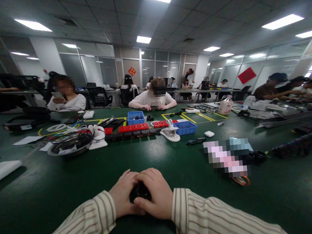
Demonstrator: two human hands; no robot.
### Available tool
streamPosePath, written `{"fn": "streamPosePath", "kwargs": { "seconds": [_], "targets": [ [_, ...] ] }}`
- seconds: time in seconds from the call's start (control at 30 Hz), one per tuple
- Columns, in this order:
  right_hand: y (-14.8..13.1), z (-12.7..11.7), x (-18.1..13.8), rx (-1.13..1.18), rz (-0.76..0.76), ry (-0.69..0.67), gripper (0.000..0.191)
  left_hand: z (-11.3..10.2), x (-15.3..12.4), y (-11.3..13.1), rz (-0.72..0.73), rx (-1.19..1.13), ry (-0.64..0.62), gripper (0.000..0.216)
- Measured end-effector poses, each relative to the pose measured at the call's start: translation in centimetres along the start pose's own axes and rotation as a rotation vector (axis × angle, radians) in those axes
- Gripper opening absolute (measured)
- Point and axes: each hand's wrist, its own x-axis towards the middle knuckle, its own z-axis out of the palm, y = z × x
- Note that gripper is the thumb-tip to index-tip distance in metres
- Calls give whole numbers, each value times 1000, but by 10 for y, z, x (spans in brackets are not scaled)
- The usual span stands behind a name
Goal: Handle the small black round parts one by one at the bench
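Close in front of me, a glossy black rounded object (141, 192) sits between my two hands at the green table. My left hand (124, 194) is curled around its left side. My right hand (158, 192) wraps it from the right, with the thumb across the front and the fingers over the top, meeting the left fingers. Most of the object is hidden by the hands, so its exact kind does not show. Both forearms are in striped sleeves.
A metal bowl with cables (70, 145) stands left, beyond a white slab (2, 172). Red-topped modules (133, 128), blue bins (186, 127) and a white clip stand (170, 132) lie mid-table. A blurred pink item (226, 158) lies right. A person (152, 98) sits opposite.
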Motion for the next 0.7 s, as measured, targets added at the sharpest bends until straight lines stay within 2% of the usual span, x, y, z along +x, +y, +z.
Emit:
{"fn": "streamPosePath", "kwargs": {
  "seconds": [0.07,0.13,0.23,0.3,0.43,0.57,0.7],
  "targets": [
    [2,2,0,-43,61,11,43,1,0,1,-9,23,5,74],
    [3,5,1,-85,110,0,44,1,0,3,-24,37,9,61],
    [5,5,2,-123,145,-34,37,0,2,6,-53,26,4,42],
    [5,5,3,-118,137,-51,31,-1,3,6,-62,3,0,38],
    [8,4,3,-53,34,-44,24,-1,5,4,-35,-53,-16,39],
    [9,5,2,38,-115,-49,24,-1,5,2,32,-84,-47,28],
    [5,1,1,76,-176,-64,29,1,3,2,31,-46,-11,47]
  ]
}}
